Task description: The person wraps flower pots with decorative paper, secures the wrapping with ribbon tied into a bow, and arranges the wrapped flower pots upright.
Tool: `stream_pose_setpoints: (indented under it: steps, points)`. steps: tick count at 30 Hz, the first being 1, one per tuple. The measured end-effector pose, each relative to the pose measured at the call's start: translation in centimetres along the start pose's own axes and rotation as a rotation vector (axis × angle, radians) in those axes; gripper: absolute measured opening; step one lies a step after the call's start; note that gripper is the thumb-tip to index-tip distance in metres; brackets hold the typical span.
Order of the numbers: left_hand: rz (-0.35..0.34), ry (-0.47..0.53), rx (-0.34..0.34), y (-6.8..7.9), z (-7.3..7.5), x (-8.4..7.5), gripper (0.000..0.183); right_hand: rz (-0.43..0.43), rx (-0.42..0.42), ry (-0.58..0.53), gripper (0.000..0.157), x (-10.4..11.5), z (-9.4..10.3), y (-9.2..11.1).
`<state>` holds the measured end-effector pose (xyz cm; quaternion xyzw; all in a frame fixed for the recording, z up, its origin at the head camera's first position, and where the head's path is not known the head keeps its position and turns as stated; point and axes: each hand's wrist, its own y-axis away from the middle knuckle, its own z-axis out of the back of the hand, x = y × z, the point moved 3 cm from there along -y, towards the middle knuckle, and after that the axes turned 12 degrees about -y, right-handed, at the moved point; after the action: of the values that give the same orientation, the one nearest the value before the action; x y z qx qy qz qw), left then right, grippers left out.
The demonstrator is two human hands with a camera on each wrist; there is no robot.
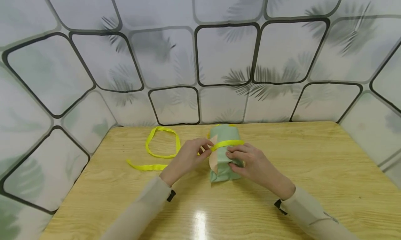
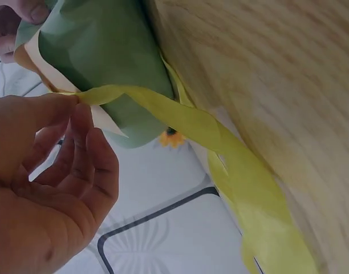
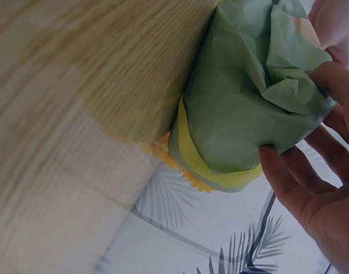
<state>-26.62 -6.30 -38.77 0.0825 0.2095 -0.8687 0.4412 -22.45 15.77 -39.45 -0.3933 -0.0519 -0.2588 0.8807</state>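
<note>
A bundle wrapped in green paper (image 1: 223, 168) lies on the table, its peach inner side (image 1: 213, 161) folded out along the left. Orange-yellow flowers (image 3: 197, 182) peek from its far end. Around the wrap runs a yellow ribbon (image 2: 189, 120). On the bundle's left side my left hand (image 1: 189, 156) pinches this ribbon between thumb and index finger, the other fingers loosely bent. From the right, my right hand (image 1: 255, 165) holds the crumpled green paper, thumb on the upper side and fingertips pressed along the edge.
Loose ribbon (image 1: 178, 146) loops over the wooden table (image 1: 313, 170) left of the bundle, one end (image 1: 138, 166) lying flat near my left forearm. A leaf-patterned fabric wall (image 1: 175, 59) with dark outlines rises behind the table's far edge and at both sides.
</note>
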Motion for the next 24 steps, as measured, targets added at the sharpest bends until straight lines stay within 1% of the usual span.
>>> stream_pose_setpoints:
  steps: [2,5,10,13,17,21,24]
  points:
    - [-0.001,-0.006,-0.005,0.3,0.2,0.2,0.016,-0.002,-0.002,0.003,0.031,0.0,0.0,0.1]
    - [0.001,-0.002,0.008,0.9,0.6,0.8,0.013,-0.002,-0.007,0.011,0.031,0.1,0.1,0.1]
    - [0.021,0.020,0.064,1.8,1.2,2.0,0.013,0.002,-0.014,0.011,0.031,0.2,0.1,0.2]
    - [0.037,0.029,0.104,2.2,1.3,2.6,0.013,0.001,-0.013,0.011,0.031,0.2,0.1,0.2]
    - [0.056,0.030,0.154,2.6,1.2,3.2,0.013,0.002,-0.011,0.011,0.031,0.2,0.1,0.2]
    - [0.057,0.037,0.193,2.7,1.0,3.8,0.013,0.007,-0.013,0.007,0.031,0.2,0.1,0.2]
    - [0.088,0.035,0.205,2.6,1.4,4.5,0.019,0.010,-0.015,0.002,0.030,0.2,0.1,0.1]
